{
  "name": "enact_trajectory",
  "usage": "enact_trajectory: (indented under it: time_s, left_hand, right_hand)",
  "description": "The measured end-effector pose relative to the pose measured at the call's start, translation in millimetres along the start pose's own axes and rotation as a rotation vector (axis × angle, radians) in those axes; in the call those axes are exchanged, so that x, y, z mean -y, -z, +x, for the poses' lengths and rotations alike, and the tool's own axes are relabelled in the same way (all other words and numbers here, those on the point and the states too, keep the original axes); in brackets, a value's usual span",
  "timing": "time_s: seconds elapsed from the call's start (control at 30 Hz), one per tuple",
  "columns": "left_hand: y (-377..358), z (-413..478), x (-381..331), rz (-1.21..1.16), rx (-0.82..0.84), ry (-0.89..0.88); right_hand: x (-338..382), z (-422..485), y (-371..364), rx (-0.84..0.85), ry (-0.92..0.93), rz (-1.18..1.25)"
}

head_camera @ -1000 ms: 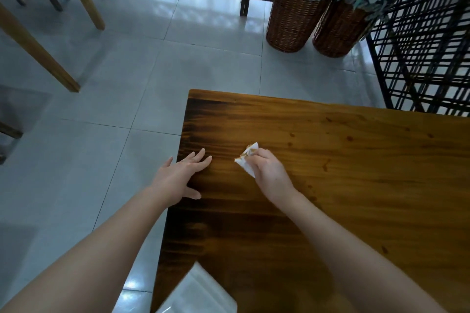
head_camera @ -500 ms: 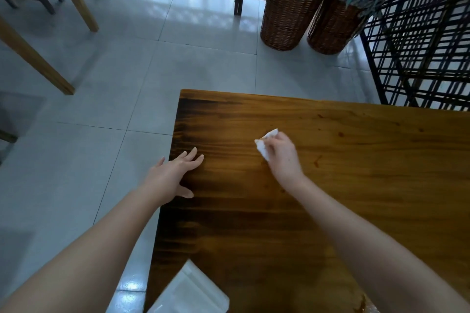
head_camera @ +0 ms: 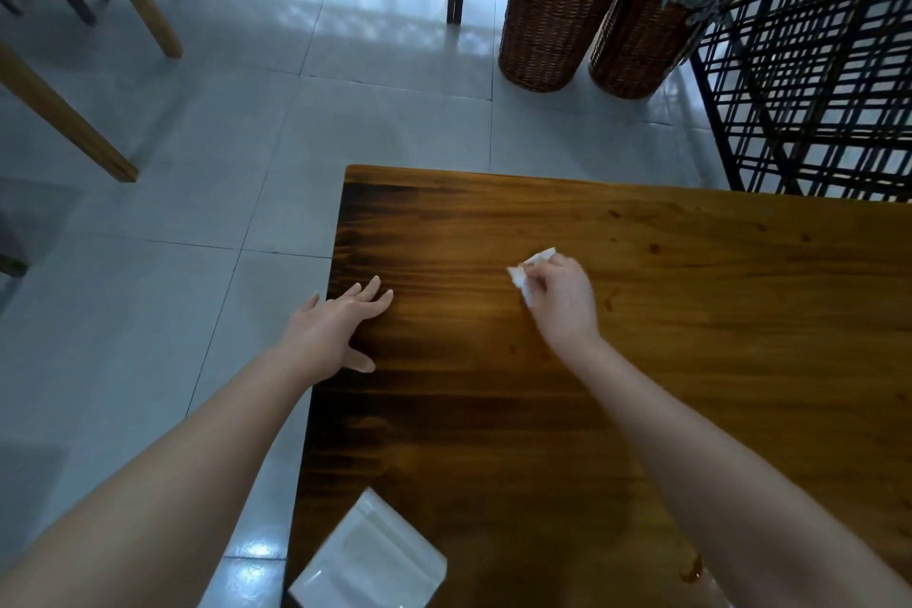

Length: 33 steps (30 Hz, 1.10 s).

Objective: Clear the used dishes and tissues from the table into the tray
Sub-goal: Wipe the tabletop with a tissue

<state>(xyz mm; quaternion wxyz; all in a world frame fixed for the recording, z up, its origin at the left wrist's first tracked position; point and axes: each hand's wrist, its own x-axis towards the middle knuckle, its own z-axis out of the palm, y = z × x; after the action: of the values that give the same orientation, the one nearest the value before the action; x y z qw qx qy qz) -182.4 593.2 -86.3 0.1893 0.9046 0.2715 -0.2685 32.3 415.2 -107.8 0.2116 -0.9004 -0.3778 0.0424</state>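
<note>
Light, soft and limp by the look of it, the tissue (head_camera: pixel 530 267): no weight to fight, nothing to break, easy to tear if wet. Best pinched at the bunched middle, not by a loose corner. Lying on the table (head_camera: pixel 691 360), toward its far left corner, gripped in the curled fingers of the right hand (head_camera: pixel 562 299) and pressed against the wood, arm stretched long across. Flat at the table's left edge, the left hand (head_camera: pixel 340 326), fingers straight, spread, holding nothing. At the table's near left edge, a white flat dish or tray (head_camera: pixel 367 558); hard to tell which.
</note>
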Motion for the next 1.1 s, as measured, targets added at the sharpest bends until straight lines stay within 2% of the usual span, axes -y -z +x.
enact_trajectory:
  time_s: [0.13,0.27,0.33,0.47,0.63,0.7,0.83,0.9,0.97,1.1]
  left_hand:
    - [2,0,-1,0.014,0.018,-0.003]
    - [1,0,-1,0.017,0.007,-0.008]
    - [1,0,-1,0.015,-0.001,-0.012]
    - [1,0,-1,0.031,0.001,-0.018]
    - [-2,1,3,0.004,-0.032,-0.044]
    - [-4,1,5,-0.016,-0.021,-0.058]
    - [-10,2,2,-0.013,-0.023,-0.061]
    - [-16,0,-7,-0.022,-0.062,-0.064]
    - [-22,-3,-22,-0.005,-0.103,-0.11]
    - [-22,-6,-57,-0.012,-0.125,-0.192]
  right_hand:
    - [34,-65,-6,0.09,0.192,0.107]
    - [31,-91,2,0.204,0.308,0.103]
    - [18,-82,5,0.178,0.247,0.062]
    - [-19,-62,15,0.04,-0.028,0.064]
    - [-9,-74,10,0.02,-0.062,0.033]
    - [4,-88,5,0.05,-0.008,0.037]
    - [19,-121,6,0.172,0.224,0.073]
    - [7,-114,11,0.209,0.256,0.062]
    - [-14,-99,19,0.166,0.155,0.054]
    - [-54,-77,35,-0.029,-0.156,0.096]
